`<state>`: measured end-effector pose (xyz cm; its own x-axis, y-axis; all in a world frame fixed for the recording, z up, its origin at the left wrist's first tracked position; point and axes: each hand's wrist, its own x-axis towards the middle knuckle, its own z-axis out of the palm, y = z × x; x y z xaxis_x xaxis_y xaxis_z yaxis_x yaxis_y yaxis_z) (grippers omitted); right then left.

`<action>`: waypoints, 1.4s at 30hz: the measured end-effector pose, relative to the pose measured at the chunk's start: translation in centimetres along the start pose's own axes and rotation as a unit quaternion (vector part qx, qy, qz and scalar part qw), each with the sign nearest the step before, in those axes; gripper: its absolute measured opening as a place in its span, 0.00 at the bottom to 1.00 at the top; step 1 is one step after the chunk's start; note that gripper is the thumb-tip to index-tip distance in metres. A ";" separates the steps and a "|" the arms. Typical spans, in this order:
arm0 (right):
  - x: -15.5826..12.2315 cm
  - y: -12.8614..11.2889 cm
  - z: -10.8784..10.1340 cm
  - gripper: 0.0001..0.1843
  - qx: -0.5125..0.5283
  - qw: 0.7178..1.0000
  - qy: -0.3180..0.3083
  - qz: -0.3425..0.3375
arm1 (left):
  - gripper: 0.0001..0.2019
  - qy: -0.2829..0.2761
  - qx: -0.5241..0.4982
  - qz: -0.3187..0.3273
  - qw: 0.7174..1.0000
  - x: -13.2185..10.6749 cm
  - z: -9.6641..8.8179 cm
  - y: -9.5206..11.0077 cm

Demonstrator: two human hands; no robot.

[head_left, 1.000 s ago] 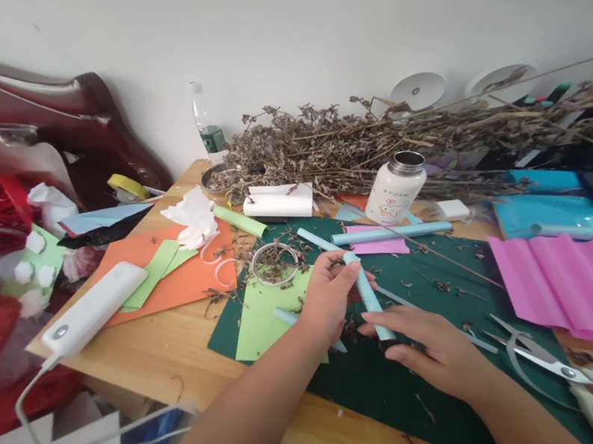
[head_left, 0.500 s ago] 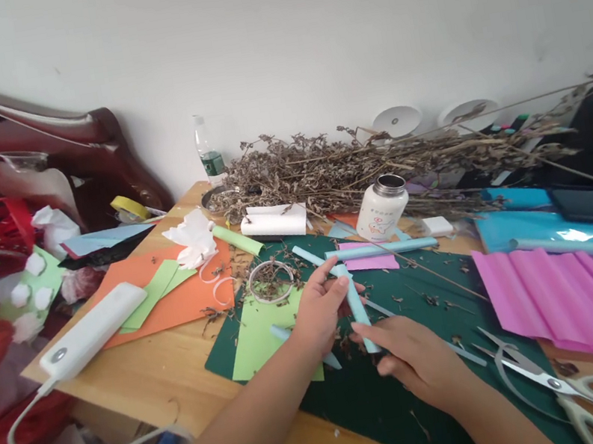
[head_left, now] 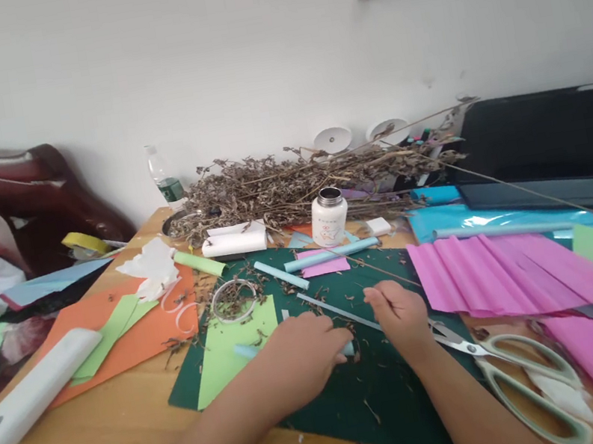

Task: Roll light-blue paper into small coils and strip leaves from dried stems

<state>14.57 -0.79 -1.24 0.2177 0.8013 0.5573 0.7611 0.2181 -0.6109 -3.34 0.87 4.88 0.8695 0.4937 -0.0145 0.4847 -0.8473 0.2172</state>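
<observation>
My left hand point(head_left: 301, 346) lies knuckles-up on the dark green cutting mat point(head_left: 384, 404), its fingers closed over a light blue paper roll point(head_left: 347, 350) whose end pokes out on the right. My right hand point(head_left: 399, 311) rests just right of it with fingers curled. The near end of a thin blue strip point(head_left: 334, 310) runs under those fingers, and I cannot see whether they grip it. Large scissors point(head_left: 505, 361) lie right beside my right wrist.
Two more blue rolls point(head_left: 330, 254) lie farther back, with a white bottle point(head_left: 328, 218), a tape ring point(head_left: 233, 299) and a pile of dried branches point(head_left: 295, 184). Pink pleated paper point(head_left: 504, 278) covers the right side. Orange and green sheets point(head_left: 138, 332) and a white power bank point(head_left: 24, 400) lie to the left.
The blue roll, held up between both hands, has come down onto the mat under my left hand. My right hand let go of it and moved right. The view swung right.
</observation>
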 end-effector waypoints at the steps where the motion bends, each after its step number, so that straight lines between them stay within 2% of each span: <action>1: 0.1 0.0 0.1 0.17 0.001 1.000 -0.009 0.001 | 0.08 -0.020 0.031 -0.008 0.999 -0.2 -0.3 -0.2; 3: 0.4 -0.1 0.2 0.14 0.039 0.999 -0.015 0.035 | 0.08 -0.041 0.079 -0.032 0.996 -0.5 -0.7 -1.2; 5: 0.8 -0.1 0.1 0.12 0.096 0.991 -0.012 0.087 | 0.10 -0.033 0.121 -0.076 0.989 -0.9 -0.8 -2.7; 7: 1.0 -0.1 -0.2 0.13 0.093 0.989 -0.033 0.112 | 0.11 -0.025 0.146 -0.114 0.982 -1.3 -0.7 -4.2; 9: 1.1 -0.3 -0.3 0.11 0.001 0.990 -0.094 0.108 | 0.12 -0.035 0.158 -0.145 0.976 -1.8 -0.2 -5.6; 12: 0.7 -0.5 -0.1 0.08 -0.151 0.963 -0.206 0.087 | 0.12 -0.040 0.167 -0.166 0.971 -2.5 0.7 -6.8; 14: 0.3 -0.4 0.3 0.08 -0.195 0.944 -0.256 0.074 | 0.11 -0.033 0.169 -0.174 0.969 -3.1 1.1 -7.2; 16: 0.1 -0.3 0.6 0.07 -0.215 0.934 -0.276 0.068 | 0.11 -0.023 0.169 -0.181 0.969 -3.7 1.3 -7.5; 19: 0.1 -0.1 0.7 0.05 -0.223 0.934 -0.273 0.065 | 0.12 0.002 0.163 -0.190 0.968 -4.5 1.5 -7.7; 22: 0.7 0.0 0.0 0.05 -0.207 0.942 -0.250 0.080 | 0.13 0.018 0.163 -0.213 0.963 -5.2 1.8 -7.8; 24: 1.2 0.1 -1.0 0.06 -0.155 0.954 -0.227 0.120 | 0.13 0.013 0.167 -0.231 0.958 -5.5 2.3 -7.9; 27: 1.9 0.0 -2.5 0.08 -0.008 0.963 -0.195 0.187 | 0.12 0.013 0.166 -0.245 0.955 -5.7 2.9 -8.0; 29: 2.2 -0.2 -3.2 0.11 0.013 0.964 -0.189 0.189 | 0.12 0.024 0.162 -0.245 0.956 -5.7 3.2 -8.1; 31: 2.5 -0.5 -3.4 0.13 -0.056 0.961 -0.221 0.157 | 0.12 0.032 0.158 -0.245 0.956 -5.7 3.2 -8.1; 35: 3.0 0.1 -3.8 0.17 -0.214 0.928 -0.285 0.107 | 0.12 0.034 0.132 -0.226 0.964 -5.6 2.6 -7.8; 38: 3.4 2.1 -5.4 0.20 -0.305 0.903 -0.274 0.130 | 0.12 0.052 0.088 -0.190 0.977 -5.3 1.8 -7.1; 42: 3.7 5.5 -9.0 0.22 -0.402 0.863 -0.233 0.197 | 0.10 0.070 0.029 -0.129 0.989 -4.1 0.0 -4.7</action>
<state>25.01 -1.66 2.53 0.4291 0.9032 -0.0059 0.9032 -0.4291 -0.0079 -9.25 2.83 3.87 0.6967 0.7137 0.0732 0.6970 -0.6975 0.1665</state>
